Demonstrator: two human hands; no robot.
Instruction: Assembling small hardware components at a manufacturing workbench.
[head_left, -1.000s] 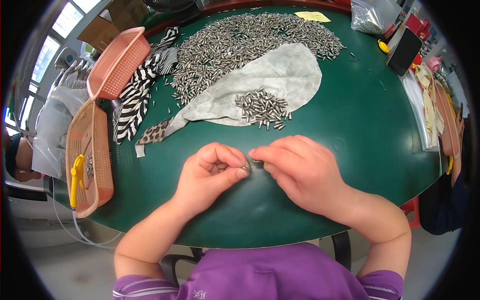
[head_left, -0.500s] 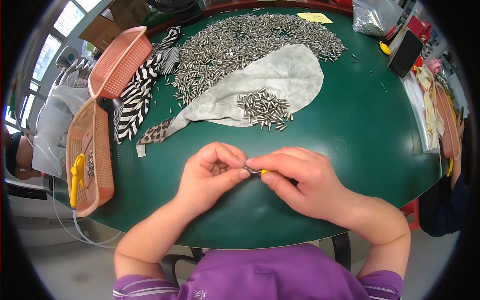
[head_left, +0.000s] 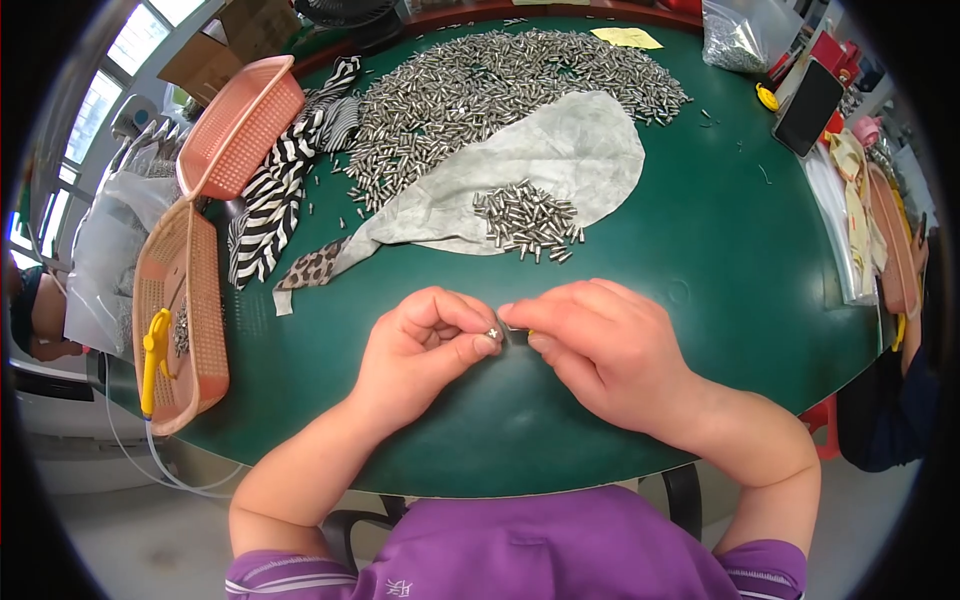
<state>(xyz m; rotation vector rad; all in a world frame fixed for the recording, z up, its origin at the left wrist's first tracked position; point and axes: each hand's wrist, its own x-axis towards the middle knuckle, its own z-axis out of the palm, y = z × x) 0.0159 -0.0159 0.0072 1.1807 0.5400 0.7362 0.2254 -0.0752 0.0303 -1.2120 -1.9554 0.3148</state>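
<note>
Green table (head_left: 700, 260) carries heaped metal pins (head_left: 500, 80); nearer than the grey cloth (head_left: 540, 160), left hand (head_left: 425, 350) pinches a small screw (head_left: 492, 333), right hand (head_left: 600, 345) grips its mate; keeping both aligned seems wise.

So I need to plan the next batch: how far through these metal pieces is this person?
Seemingly early on. A small pile of metal pieces lies apart on the grey cloth, possibly the finished ones. In hand: the left hand and right hand pinch one small metal piece between them. The large heap at the far side of the green table remains.
</note>
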